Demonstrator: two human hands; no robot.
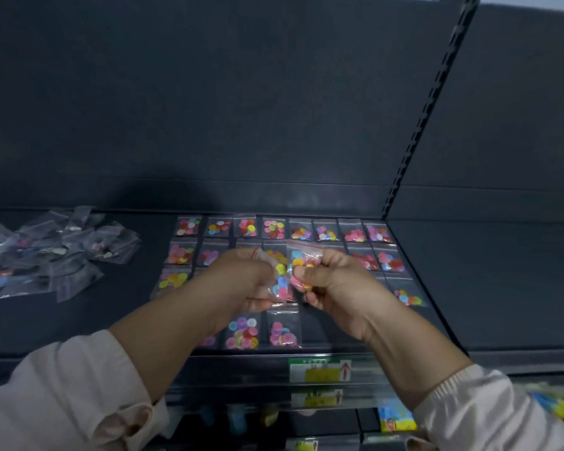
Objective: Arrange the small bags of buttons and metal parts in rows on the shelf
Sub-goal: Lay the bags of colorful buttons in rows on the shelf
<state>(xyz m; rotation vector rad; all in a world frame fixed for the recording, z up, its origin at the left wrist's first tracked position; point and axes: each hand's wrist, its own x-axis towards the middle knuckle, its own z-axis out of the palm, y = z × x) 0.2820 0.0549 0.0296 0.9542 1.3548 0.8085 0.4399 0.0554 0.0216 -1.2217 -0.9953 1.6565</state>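
Small clear bags of coloured buttons [273,228] lie in rows on the dark shelf [137,314], from its back edge toward the front. Both hands hover above the middle rows. My left hand [241,281] grips a clear bag of buttons [282,283] that hangs from its fingers. My right hand [332,284] pinches another button bag [303,257] with a red zip strip, raised beside the first. The two bags touch between the hands. Two more bags [264,332] lie at the shelf's front, under the hands.
A loose heap of clear bags [49,252], some with metal parts, lies at the shelf's left. A slotted upright [427,112] divides this shelf from the bare one at right. Price labels [319,369] line the front edge; lower shelves hold other goods.
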